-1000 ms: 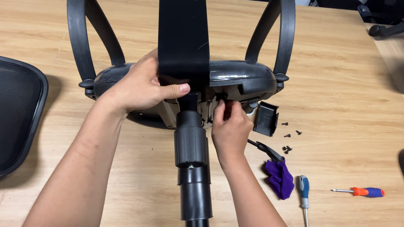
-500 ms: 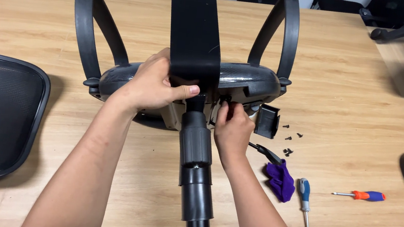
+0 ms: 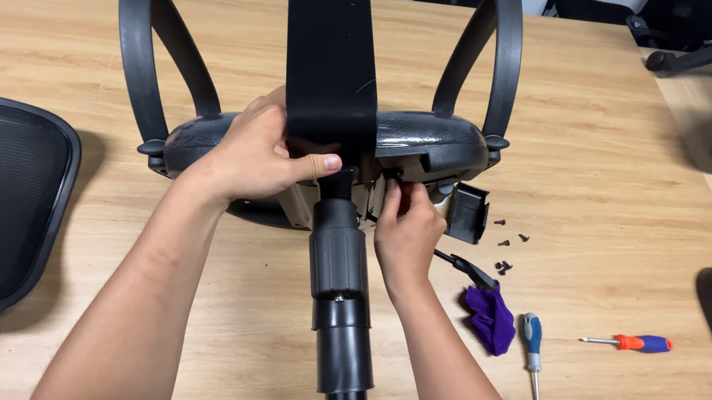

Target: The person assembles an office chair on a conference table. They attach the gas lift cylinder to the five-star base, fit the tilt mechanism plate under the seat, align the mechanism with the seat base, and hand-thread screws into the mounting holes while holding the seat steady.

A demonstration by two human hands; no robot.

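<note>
While upturned, black chair seat (image 3: 415, 140), two armrests

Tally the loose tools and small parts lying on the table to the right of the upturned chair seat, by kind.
Screwdrivers: 2 (blue-handled, orange-handled)
Purple cloth: 1
Black plastic bracket: 1
Small black screws: about 5; tiny, the count is uncertain
Total: about 9

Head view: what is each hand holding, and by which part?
Left hand grips the black back bracket at its lower end. Right hand pinches something small under the chair seat; it cannot be identified.
</note>
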